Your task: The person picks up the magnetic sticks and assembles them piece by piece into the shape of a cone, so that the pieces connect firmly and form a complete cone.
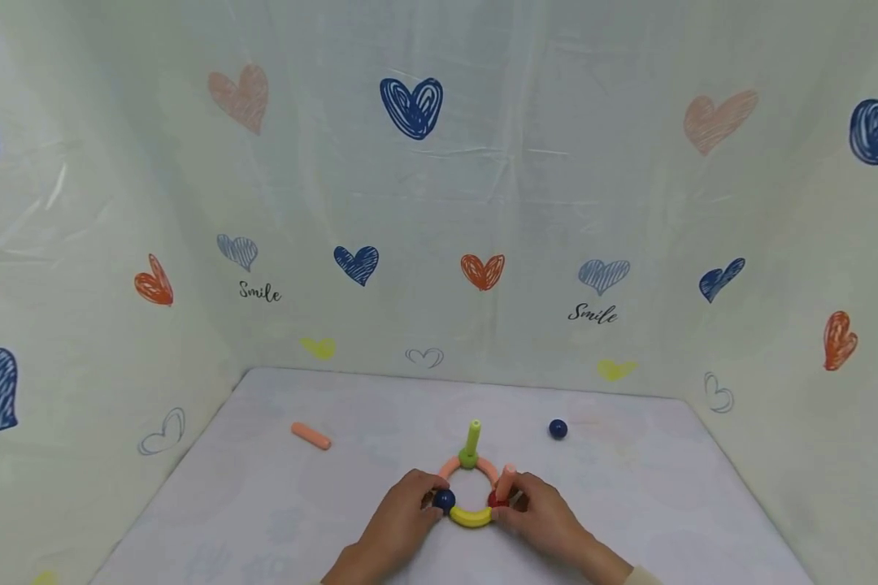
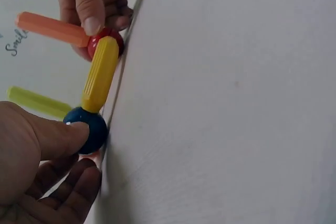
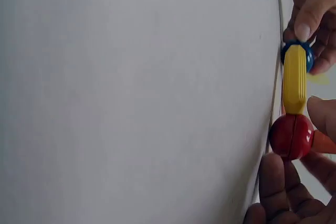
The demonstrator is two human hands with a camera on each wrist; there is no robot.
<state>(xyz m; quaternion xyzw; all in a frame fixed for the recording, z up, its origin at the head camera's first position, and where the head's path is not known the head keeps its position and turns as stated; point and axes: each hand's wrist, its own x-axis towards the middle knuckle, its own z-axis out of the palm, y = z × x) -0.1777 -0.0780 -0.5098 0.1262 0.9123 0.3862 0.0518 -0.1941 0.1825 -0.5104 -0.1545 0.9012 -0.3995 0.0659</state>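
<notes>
A ring of curved rods and balls lies on the table in front of me. My left hand [image 1: 402, 512] pinches its dark blue ball [image 1: 445, 500] between thumb and fingers. On the other side, my right hand [image 1: 545, 516] holds the red ball [image 3: 291, 136], with an orange-pink stick [image 1: 506, 483] standing up from it. Between the two balls runs a yellow curved rod [image 1: 471, 518] on the near side. Salmon curved rods [image 1: 488, 468] lead to a green ball [image 1: 468, 460] at the back, which carries an upright yellow-green stick [image 1: 472, 437].
A loose salmon stick [image 1: 310, 435] lies on the white table [image 1: 227, 496] at the back left. Another dark blue ball [image 1: 558, 429] sits at the back right. Heart-printed sheeting [image 1: 527, 325] encloses the table behind and at both sides.
</notes>
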